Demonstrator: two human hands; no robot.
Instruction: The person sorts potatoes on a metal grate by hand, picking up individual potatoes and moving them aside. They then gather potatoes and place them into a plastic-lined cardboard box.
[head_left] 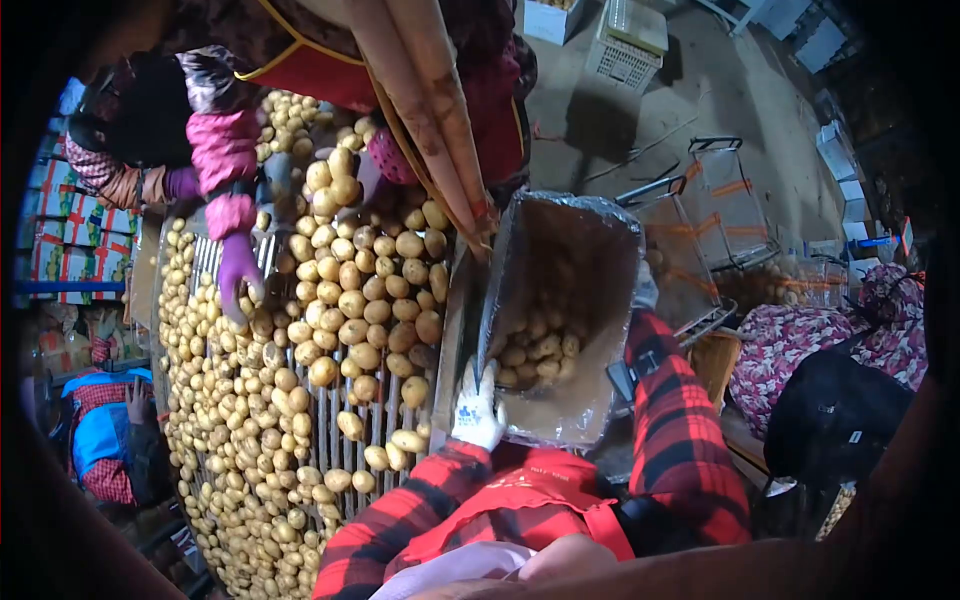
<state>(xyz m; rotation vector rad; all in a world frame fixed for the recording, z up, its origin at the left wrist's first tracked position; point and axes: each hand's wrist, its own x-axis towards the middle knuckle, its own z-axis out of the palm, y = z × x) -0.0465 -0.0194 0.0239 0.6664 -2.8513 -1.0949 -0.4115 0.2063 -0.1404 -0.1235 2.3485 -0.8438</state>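
A cardboard box point(560, 405) lined with clear plastic is in front of me, tilted, with several potatoes point(540, 350) at its bottom. My left hand point(481, 407), in a white work glove, grips the near left edge, its thumb and fingers on either side of the rim. On the far right edge my right hand point(645, 287), also gloved, holds the box; its fingers are partly hidden. To the left of the box, many loose potatoes point(365, 330) cover a slatted roller table point(345, 440).
A co-worker's purple-gloved hand point(238, 272) reaches over the potatoes. Wooden posts point(430, 110) rise beside the box. Metal-framed carts point(700, 230) stand to the right, and a white crate point(625, 60) sits on the floor behind. A person in floral clothing point(800, 340) is at right.
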